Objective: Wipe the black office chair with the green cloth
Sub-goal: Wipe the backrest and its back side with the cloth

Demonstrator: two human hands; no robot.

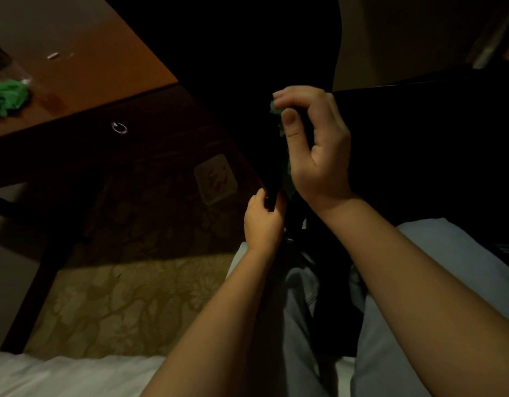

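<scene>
The black office chair (241, 58) is filling the upper centre and right of the frame as a matte, nearly featureless dark mass (the dim light is swallowing most of its shape), with one narrow, strip-like edge running down toward the middle of the frame. The right hand (313, 144), at centre, is pinching the green cloth (277, 111) between thumb and curled fingertips and pressing it against that edge; the cloth is showing as a soft, crumpled scrap at the fingertips and again as a fold trailing below the palm. Just below, the left hand (263, 222) is curling its fingers round the lower end of the same black strip. In the upper left, a smooth reddish-brown wooden desk (104, 61) is carrying a second crumpled green cloth (7, 98), and a small metal ring pull (119, 128) is hanging on its dark front. A carpet (118, 296) with a leafy woven pattern is spreading across the lower left, pale grey trousers (390, 339) are lying at lower right, and white bedding (61, 373) is lining the bottom edge.
</scene>
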